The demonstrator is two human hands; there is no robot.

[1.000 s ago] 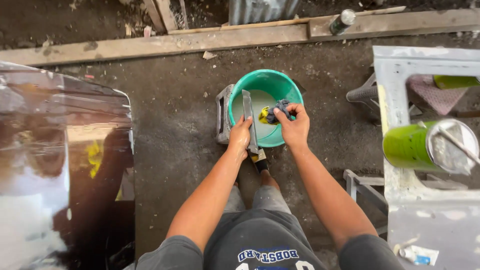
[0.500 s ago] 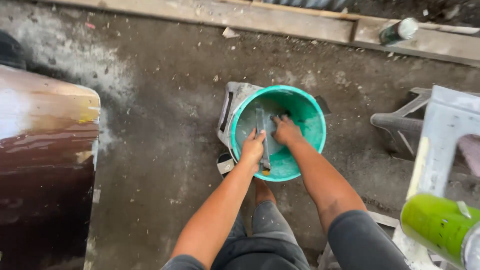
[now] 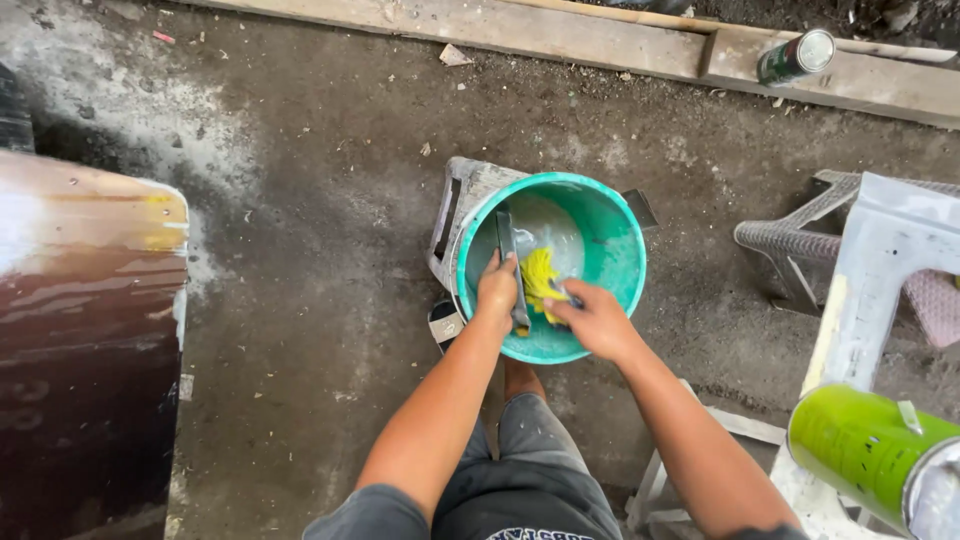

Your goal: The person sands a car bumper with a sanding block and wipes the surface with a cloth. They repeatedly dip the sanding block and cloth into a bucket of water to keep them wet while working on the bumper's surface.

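A teal plastic bucket sits on a small grey stool on the dirty concrete floor. My left hand grips a flat metal scraper whose blade points up inside the bucket. Beside it, my right hand presses a yellow cloth or sponge against the blade. Both hands are over the near part of the bucket, close together. My knees show below.
A glossy dark brown panel lies at the left. A wooden beam runs along the top with a green can on it. At the right stand a pale metal frame, a wicker stool and a green spray can.
The view has shifted and come closer. My right hand moved from deep in the bucket toward the near rim, and the yellow cloth now shows against the scraper blade.
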